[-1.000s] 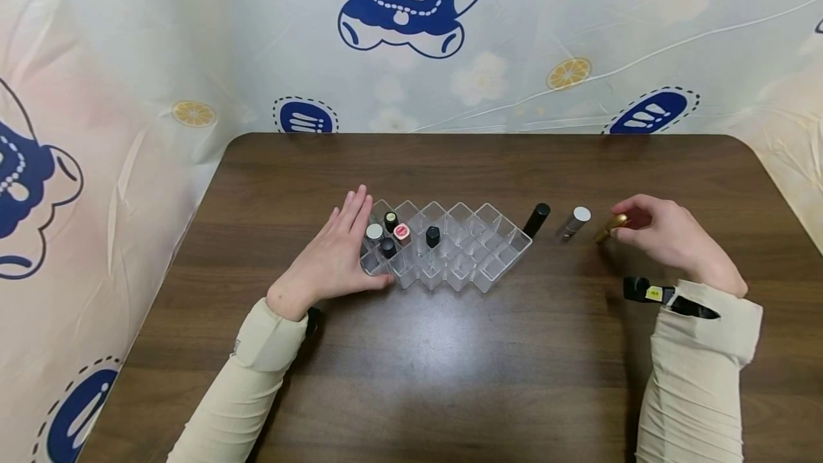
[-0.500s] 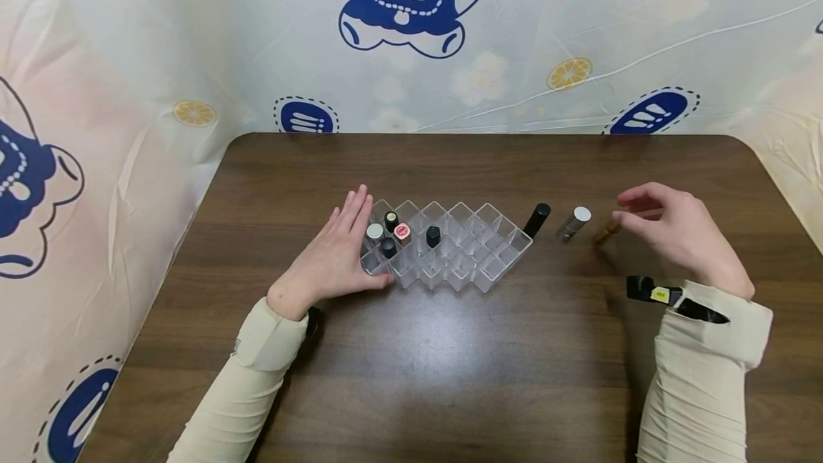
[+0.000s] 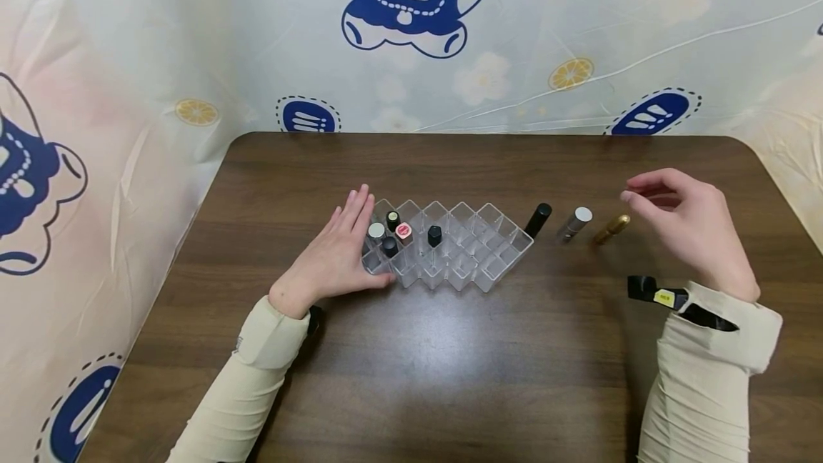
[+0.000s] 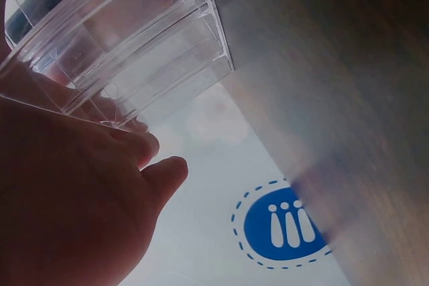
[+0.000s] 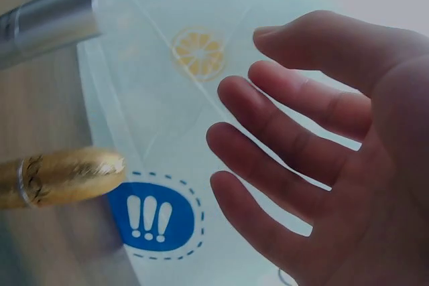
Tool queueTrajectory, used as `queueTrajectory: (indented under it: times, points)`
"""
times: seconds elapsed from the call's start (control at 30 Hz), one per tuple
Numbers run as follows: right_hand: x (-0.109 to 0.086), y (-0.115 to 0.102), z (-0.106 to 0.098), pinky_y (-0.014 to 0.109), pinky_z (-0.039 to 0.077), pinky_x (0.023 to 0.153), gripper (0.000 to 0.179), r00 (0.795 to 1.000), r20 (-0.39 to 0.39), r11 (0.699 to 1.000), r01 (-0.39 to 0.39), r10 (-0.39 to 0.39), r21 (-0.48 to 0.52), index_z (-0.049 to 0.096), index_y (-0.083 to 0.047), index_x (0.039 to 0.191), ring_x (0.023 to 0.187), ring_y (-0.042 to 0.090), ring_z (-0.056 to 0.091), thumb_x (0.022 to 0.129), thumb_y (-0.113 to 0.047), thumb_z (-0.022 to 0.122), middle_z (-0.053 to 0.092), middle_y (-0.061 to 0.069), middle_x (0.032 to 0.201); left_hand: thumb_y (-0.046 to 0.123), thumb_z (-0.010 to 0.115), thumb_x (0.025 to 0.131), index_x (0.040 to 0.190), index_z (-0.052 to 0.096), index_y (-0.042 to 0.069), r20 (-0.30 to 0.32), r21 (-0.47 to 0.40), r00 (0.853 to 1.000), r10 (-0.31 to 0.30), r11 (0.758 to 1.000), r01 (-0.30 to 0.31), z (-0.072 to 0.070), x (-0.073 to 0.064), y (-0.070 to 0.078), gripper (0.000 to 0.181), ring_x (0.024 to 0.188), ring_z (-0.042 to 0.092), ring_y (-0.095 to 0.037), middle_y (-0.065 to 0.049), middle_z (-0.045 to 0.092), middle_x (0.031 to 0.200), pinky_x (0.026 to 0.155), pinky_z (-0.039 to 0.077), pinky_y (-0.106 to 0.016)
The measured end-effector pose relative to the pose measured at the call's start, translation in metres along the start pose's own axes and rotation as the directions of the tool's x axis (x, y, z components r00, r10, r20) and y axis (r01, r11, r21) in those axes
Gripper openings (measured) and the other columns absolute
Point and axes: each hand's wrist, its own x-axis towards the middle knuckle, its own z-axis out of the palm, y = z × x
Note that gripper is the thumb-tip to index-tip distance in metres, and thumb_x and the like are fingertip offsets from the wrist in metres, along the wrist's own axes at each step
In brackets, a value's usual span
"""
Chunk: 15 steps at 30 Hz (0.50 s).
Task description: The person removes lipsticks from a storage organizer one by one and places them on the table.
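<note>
My left hand (image 3: 331, 252) rests against the left end of a clear plastic lipstick organizer (image 3: 466, 252), its fingers straight and its thumb along the front. Several lipstick tubes stand in the organizer's left part, among them one with a pink top (image 3: 403, 233) and a separate black one (image 3: 434, 236). My right hand (image 3: 691, 227) hovers to the right of a gold lipstick tube (image 3: 612, 229), apart from it, with loosely bent fingers and nothing between them. In the right wrist view the gold tube stands clear of the fingertips (image 5: 231, 92).
Left of the gold tube a silver-capped tube (image 3: 575, 224) stands on the brown wooden table (image 3: 450, 377). A black tube (image 3: 538, 220) stands close by the organizer's right end. A patterned cloth (image 3: 514, 41) hangs behind the table's far edge.
My right hand has let go of the gold tube and drawn back up and to the right. The gold tube stays standing on the table. My left hand has hardly moved.
</note>
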Motion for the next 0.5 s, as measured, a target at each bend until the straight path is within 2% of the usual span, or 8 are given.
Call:
queueTrajectory:
  times: [0.5]
  points:
    - [-0.003,-0.026,0.003,-0.001,0.04,0.073,0.023,0.994,-0.083,0.993,0.081,-0.073,0.088,0.068,-0.008,0.11,0.084,-0.013,0.056,0.089,-0.018,0.068,0.06,-0.03,0.09,0.064,0.072,0.07,0.155,0.008,0.002,0.0,-0.011,1.0,0.005,1.0,-0.005,-0.001,0.0,0.0,0.124,0.152,0.0,-0.029,-0.009,-0.007,0.164,0.122,0.012,-0.048]
